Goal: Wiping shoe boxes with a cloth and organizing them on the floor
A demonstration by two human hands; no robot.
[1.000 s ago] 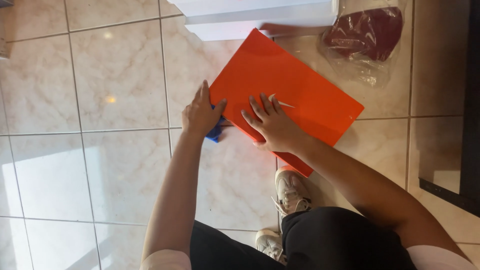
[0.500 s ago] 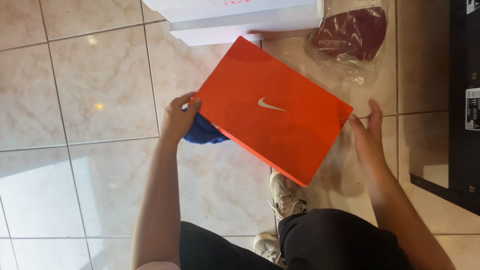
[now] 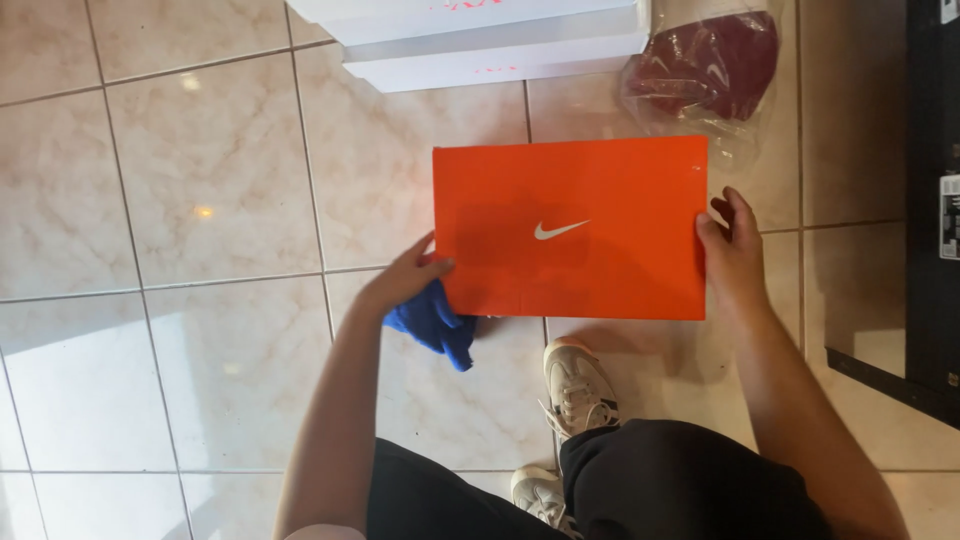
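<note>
In the head view, a flat rectangular orange cardboard box (image 3: 570, 228) is being held level above the pale marbled tile floor (image 3: 200, 180), its long edges running across the picture. The left hand (image 3: 410, 282) is gripping the box's lower left corner, thumb lying on the lid, while the same hand is also bunching a crumpled blue cloth (image 3: 435, 322) against its palm; how the fingers are curling beneath the box is hidden by the cardboard. The right hand (image 3: 735, 255) is clamping the right short edge, thumb on top and fingers wrapping out of sight behind the side. Two white flat boxes (image 3: 490, 40) are lying stacked on the floor beyond the orange box, cut off by the top edge. Near them a clear plastic bag holding dark red fabric (image 3: 705, 70) is sitting just past the box's far right corner. A black piece of furniture (image 3: 930, 200) is running off the right border and is hard to identify. Below, light-coloured laced sneakers (image 3: 575, 385) and black shorts (image 3: 680, 480) are showing, partly cropped. Compared with half a second earlier, the orange box has turned from a slanted position to square with the frame, and the right hand has closed onto its edge.
</note>
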